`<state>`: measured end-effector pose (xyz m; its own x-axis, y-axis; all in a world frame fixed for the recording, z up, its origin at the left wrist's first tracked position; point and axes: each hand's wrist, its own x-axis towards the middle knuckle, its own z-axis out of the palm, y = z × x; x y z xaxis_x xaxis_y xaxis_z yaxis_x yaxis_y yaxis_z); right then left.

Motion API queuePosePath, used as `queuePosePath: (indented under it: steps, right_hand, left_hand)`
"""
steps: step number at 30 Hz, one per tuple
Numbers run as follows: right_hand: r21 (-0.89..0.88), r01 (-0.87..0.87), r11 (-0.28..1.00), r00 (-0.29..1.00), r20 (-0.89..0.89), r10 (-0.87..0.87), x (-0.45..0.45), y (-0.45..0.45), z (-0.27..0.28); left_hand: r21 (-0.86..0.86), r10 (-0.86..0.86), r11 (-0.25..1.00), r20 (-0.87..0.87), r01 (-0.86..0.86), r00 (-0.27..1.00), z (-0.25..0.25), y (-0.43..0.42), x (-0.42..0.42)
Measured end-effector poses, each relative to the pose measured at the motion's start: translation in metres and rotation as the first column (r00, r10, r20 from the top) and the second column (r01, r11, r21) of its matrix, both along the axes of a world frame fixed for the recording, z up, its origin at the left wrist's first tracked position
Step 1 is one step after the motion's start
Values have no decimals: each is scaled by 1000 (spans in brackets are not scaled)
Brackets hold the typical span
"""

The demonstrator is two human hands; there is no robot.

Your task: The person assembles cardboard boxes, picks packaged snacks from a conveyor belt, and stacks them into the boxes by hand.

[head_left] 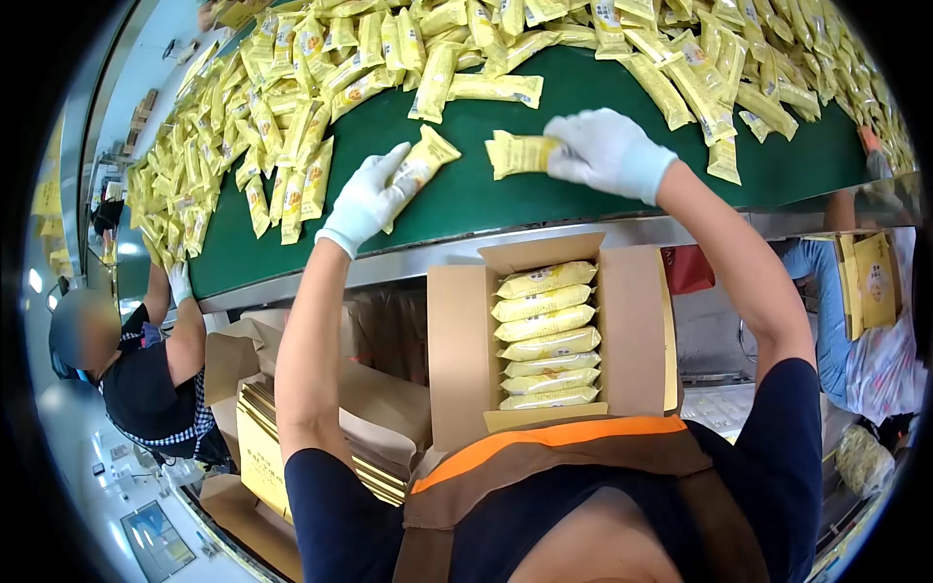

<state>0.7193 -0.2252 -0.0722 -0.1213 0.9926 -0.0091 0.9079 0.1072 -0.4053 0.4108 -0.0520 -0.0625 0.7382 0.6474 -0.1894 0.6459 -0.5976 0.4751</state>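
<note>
My left hand [367, 199], in a white glove, is closed round a yellow snack packet [425, 162] that tilts up to the right over the green belt. My right hand [604, 151], gloved too, grips another yellow snack packet [520, 154] by its right end, with the packet pointing left. A gap of belt lies between the two packets. Below the hands, against my apron, stands an open cardboard box [460, 340] with its flaps spread. Several yellow packets [549, 345] lie in it in a single column, stacked front to back.
Heaps of loose yellow packets [292, 117] cover the far side of the green belt [466, 199]. A metal rail [389, 267] edges it. Flat yellow cartons [262, 452] stand at lower left. A co-worker [146, 379] works at left; another person's sleeve [821, 311] shows at right.
</note>
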Motion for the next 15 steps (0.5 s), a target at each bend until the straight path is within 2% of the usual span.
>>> queuePosePath:
  steps: [2,4,6,7,8,9,10,11,12,13,14,15]
  right_hand:
    - [233,-94,968,990,125,66,-3,-25,3]
    - [190,-77,979,971,236,31,-11,-41,6]
    - [149,-41,988,941,339,-12,-16,-55,9]
    - [195,-73,978,938,346,1,-15,-52,3]
    - [150,-59,987,939,345,4,-15,-46,1]
    - [103,-47,994,940,340,9,-20,-41,-1]
    - [58,-36,998,941,337,14,-23,-36,1]
    - [-51,13,999,968,249,0,-21,-28,5]
    - [-108,128,986,991,57,-122,-20,-30,16]
    - [-141,186,972,963,-168,-209,-18,-35,30]
    - [-192,227,955,878,-383,-286,-16,-43,47]
    - [-215,204,955,730,-617,-294,-15,-57,59]
  left_hand:
    - [172,10,985,-97,7,995,5,-17,8]
    - [293,2,955,-164,47,986,5,-29,9]
    - [443,-60,888,-158,125,986,-8,-35,4]
    - [498,-78,854,-160,149,984,-16,-38,4]
    - [556,-93,814,-159,167,983,-18,-40,6]
    - [510,-93,841,-196,182,976,-14,-38,7]
    - [351,4,936,-22,4,1000,-12,-39,10]
    - [151,136,976,131,-155,982,-11,-41,13]
    - [-72,292,956,252,-283,923,-10,-39,13]
    - [-344,402,905,493,-251,772,-25,-27,8]
    - [-805,717,575,410,-146,564,19,-52,13]
    - [-903,778,429,389,36,493,37,-57,4]
